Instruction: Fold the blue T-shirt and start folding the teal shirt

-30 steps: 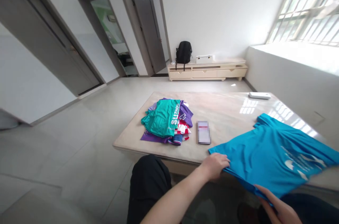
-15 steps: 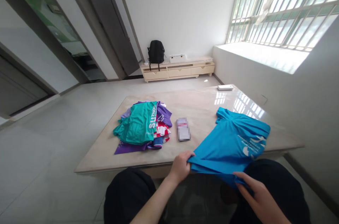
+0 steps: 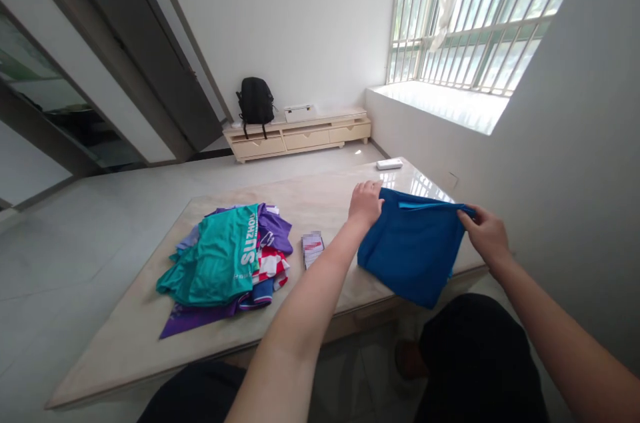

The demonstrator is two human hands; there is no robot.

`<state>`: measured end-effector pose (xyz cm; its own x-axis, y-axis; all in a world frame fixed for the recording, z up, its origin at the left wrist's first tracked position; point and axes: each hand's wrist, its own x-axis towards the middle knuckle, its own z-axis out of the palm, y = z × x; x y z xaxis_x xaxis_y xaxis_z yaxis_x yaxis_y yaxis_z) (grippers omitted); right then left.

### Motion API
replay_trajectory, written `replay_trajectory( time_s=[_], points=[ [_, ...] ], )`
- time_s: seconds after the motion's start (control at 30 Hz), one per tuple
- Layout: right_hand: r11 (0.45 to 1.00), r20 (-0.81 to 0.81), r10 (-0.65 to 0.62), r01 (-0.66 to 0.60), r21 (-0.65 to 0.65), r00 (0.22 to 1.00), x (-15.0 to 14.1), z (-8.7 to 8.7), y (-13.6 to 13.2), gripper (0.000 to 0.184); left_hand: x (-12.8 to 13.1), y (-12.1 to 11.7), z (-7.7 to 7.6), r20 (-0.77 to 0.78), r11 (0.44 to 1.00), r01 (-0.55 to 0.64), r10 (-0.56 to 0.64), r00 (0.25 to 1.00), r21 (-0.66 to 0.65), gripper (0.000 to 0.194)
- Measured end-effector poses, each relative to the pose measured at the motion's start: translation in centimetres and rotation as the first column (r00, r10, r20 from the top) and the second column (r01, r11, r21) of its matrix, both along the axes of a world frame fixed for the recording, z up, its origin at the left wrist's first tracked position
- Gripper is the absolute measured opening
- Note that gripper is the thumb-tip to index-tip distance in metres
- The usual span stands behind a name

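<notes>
A blue T-shirt [image 3: 410, 246] is doubled over on the right side of the table, its lower part hanging at the front edge. My left hand [image 3: 367, 203] pinches its upper left corner. At the upper right corner, my right hand [image 3: 484, 231] grips the fabric between thumb and fingers. The shirt's printed side is hidden under the fold. To the left lies a heap of clothes with a teal shirt [image 3: 220, 256] on top, lettered in white. Purple cloth [image 3: 195, 319] and a red-and-white checked piece [image 3: 270, 265] stick out beneath it.
A phone-like flat object [image 3: 312, 248], blurred out, lies on the table [image 3: 125, 349] between heap and blue shirt. A white device [image 3: 389, 163] sits at the far edge. Beyond stand a low cabinet [image 3: 307, 139] and a black backpack [image 3: 255, 101]. My knees are under the near edge.
Both hands have lifted the blue T-shirt's near edge and carried it away from me, folding it over its printed side. The view has swung right.
</notes>
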<state>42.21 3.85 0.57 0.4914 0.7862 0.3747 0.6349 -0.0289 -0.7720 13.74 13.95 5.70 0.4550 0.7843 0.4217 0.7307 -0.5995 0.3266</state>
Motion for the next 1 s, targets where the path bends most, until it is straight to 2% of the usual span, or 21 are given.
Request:
replay_trajectory(
  time_s=[0.07, 0.17, 0.23, 0.27, 0.3, 0.37, 0.43, 0.5, 0.57, 0.63, 0.77, 0.83, 0.93, 1.0],
  points=[
    [0.998, 0.03, -0.059, 0.059, 0.016, 0.998, 0.9, -1.6, 0.7, 0.071, 2.1, -0.5, -2.5, -0.006, 0.999, -0.034, 0.034, 0.999, 0.008, 0.048],
    [0.998, 0.12, -0.055, 0.06, -0.037, 0.991, 0.2, -6.0, -1.1, 0.068, 1.5, -4.1, -9.6, -0.08, 0.998, 0.01, -0.014, 0.997, -0.06, 0.047],
    [0.989, 0.184, 0.021, 0.007, -0.146, 0.983, -1.0, -9.1, -2.7, 0.059, -0.3, -6.5, -14.5, -0.136, 0.99, 0.028, -0.047, 0.99, -0.135, 0.049],
    [0.979, 0.209, 0.074, -0.031, -0.203, 0.975, -1.8, -10.3, -3.3, 0.056, -1.2, -7.4, -16.4, -0.155, 0.986, 0.033, -0.058, 0.986, -0.163, 0.051],
    [0.965, 0.23, 0.134, -0.074, -0.252, 0.964, -2.5, -11.2, -3.8, 0.053, -2.0, -8.0, -17.9, -0.168, 0.983, 0.033, -0.065, 0.984, -0.183, 0.053],
    [0.932, 0.273, 0.265, -0.173, -0.318, 0.925, -4.3, -12.4, -4.3, 0.052, -3.0, -8.5, -19.7, -0.185, 0.978, 0.034, -0.072, 0.98, -0.204, 0.056],
    [0.893, 0.319, 0.387, -0.265, -0.364, 0.865, -6.7, -13.0, -5.0, 0.053, -3.5, -8.6, -20.3, -0.193, 0.978, 0.038, -0.079, 0.978, -0.207, 0.059],
    [0.858, 0.364, 0.465, -0.311, -0.409, 0.807, -9.5, -13.7, -6.0, 0.064, -3.8, -8.9, -20.2, -0.196, 0.979, 0.045, -0.085, 0.977, -0.2, 0.062],
    [0.845, 0.411, 0.491, -0.306, -0.438, 0.768, -12.3, -14.6, -7.3, 0.083, -4.3, -9.9, -20.2, -0.191, 0.982, 0.044, -0.08, 0.978, -0.186, 0.069],
    [0.852, 0.457, 0.482, -0.279, -0.443, 0.747, -14.8, -15.6, -8.6, 0.093, -5.2, -11.4, -20.3, -0.181, 0.985, 0.037, -0.068, 0.981, -0.171, 0.078],
    [0.874, 0.514, 0.456, -0.259, -0.41, 0.727, -17.4, -16.5, -10.1, 0.079, -8.1, -15.0, -20.6, -0.165, 0.99, 0.017, -0.041, 0.985, -0.142, 0.084],
    [0.873, 0.523, 0.472, -0.291, -0.393, 0.71, -17.6, -16.4, -10.3, 0.073, -9.8, -16.8, -20.5, -0.161, 0.992, 0.003, -0.024, 0.987, -0.126, 0.073],
    [0.857, 0.529, 0.511, -0.358, -0.37, 0.677, -17.4, -16.0, -10.7, 0.063, -11.9, -19.1, -20.4, -0.147, 0.995, -0.022, 0.008, 0.989, -0.099, 0.048],
    [0.848, 0.53, 0.53, -0.394, -0.356, 0.662, -17.4, -15.9, -11.2, 0.059, -12.8, -20.0, -20.4, -0.129, 0.996, -0.036, 0.025, 0.991, -0.086, 0.039]
  ],
)
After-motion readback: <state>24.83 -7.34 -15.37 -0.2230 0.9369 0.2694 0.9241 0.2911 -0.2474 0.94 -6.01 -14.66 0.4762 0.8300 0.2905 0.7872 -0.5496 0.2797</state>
